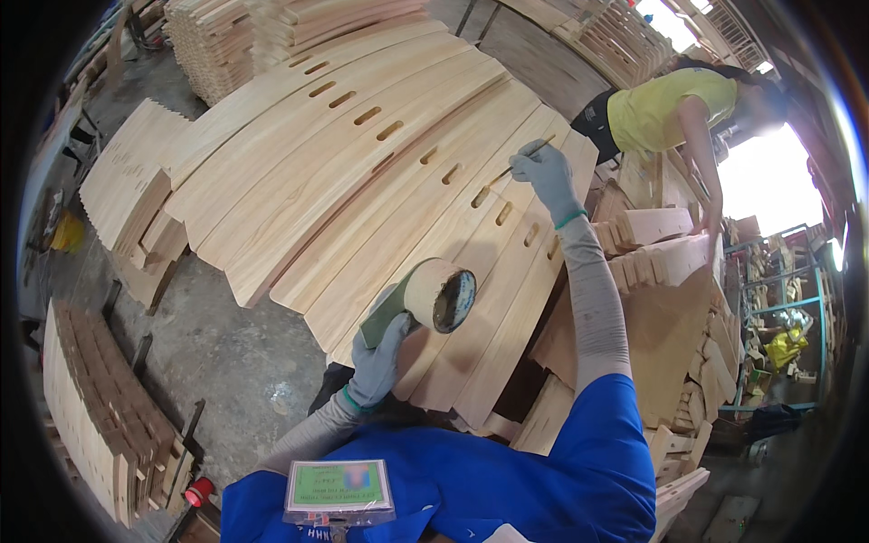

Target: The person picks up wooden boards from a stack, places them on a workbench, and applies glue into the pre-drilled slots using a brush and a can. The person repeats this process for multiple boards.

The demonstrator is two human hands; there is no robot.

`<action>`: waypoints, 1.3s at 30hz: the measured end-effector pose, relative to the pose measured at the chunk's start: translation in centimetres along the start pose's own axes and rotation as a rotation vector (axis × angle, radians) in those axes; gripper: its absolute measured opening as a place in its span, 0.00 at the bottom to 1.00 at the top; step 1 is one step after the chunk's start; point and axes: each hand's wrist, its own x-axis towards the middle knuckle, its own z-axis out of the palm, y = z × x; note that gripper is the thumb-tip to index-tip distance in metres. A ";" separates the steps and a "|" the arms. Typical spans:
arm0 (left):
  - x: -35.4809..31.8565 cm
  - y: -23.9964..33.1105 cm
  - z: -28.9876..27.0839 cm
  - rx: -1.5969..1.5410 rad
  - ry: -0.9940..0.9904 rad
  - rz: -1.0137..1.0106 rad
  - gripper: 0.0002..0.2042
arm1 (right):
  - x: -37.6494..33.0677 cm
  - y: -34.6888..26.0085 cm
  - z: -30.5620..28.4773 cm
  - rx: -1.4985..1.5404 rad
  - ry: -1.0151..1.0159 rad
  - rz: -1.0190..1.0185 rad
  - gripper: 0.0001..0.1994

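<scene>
My left hand (377, 364), in a grey glove, grips a round tan cup (422, 291) with dark, stained insides and a flat green piece (384, 315) against its side. The cup is tilted above the boards. My right hand (545, 176), also gloved, pinches a thin stick-like tool (500, 177). Its lower end points down at a slotted board (460, 226), near one of the oval slots; whether it touches the wood I cannot tell. Several pale boards (299, 195) with paired slots lie side by side under both hands.
Stacked boards (104, 398) stand on the floor at the left, with more board stacks (213, 45) at the far left. A person in a yellow shirt (665, 109) bends over wooden parts (656, 226) at the right. Beyond stands a blue-green rack (783, 303).
</scene>
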 end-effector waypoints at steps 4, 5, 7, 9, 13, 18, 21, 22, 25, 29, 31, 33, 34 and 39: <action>0.6 1.0 0.1 -0.017 -0.018 -0.084 0.09 | -1.9 -1.0 1.3 -0.314 -0.080 -0.225 0.06; 0.9 1.1 -0.2 -0.058 -0.027 -0.120 0.09 | -2.5 -1.6 1.7 -0.388 -0.100 -0.281 0.06; 1.4 1.2 -0.6 -0.142 -0.040 -0.192 0.09 | -3.0 -3.0 2.7 -0.492 -0.185 -0.297 0.05; 1.8 1.6 -0.4 -0.307 -0.051 -0.250 0.09 | -3.4 -3.2 2.6 -0.565 -0.241 -0.254 0.04; 2.6 4.0 -0.6 -0.445 -0.074 -0.361 0.10 | -3.3 -5.3 3.0 -0.447 -0.388 -0.076 0.04; 5.0 4.3 -3.5 -0.087 -0.149 -0.108 0.10 | -2.6 -6.2 2.3 -0.227 -0.246 0.052 0.03; 6.3 6.0 -4.1 -0.138 -0.143 -0.055 0.11 | -3.3 -5.4 2.2 -0.221 -0.154 0.074 0.03; 6.7 6.8 -4.2 0.133 -0.161 0.141 0.11 | -4.0 -5.1 2.0 -0.234 -0.149 0.097 0.04; 7.9 7.2 -5.2 0.731 -0.148 0.575 0.11 | -6.0 -7.3 1.8 -0.182 -0.047 0.046 0.04; 8.6 7.9 -5.4 0.259 -0.224 0.400 0.12 | -10.5 -13.2 2.2 0.066 0.196 -0.146 0.03; 8.0 9.0 -4.4 -0.189 -0.241 0.128 0.11 | -13.3 -15.8 2.2 0.147 0.243 -0.188 0.04; 7.2 9.7 -3.4 -0.130 -0.285 0.222 0.10 | -16.2 -17.0 2.9 0.273 0.256 -0.258 0.06; 6.7 9.8 -2.9 -0.099 -0.304 0.269 0.10 | -17.3 -17.1 3.8 0.360 0.240 -0.305 0.07; 3.9 9.9 -0.4 -0.211 -0.124 0.164 0.09 | -22.3 -15.5 6.0 -0.023 0.239 -0.525 0.09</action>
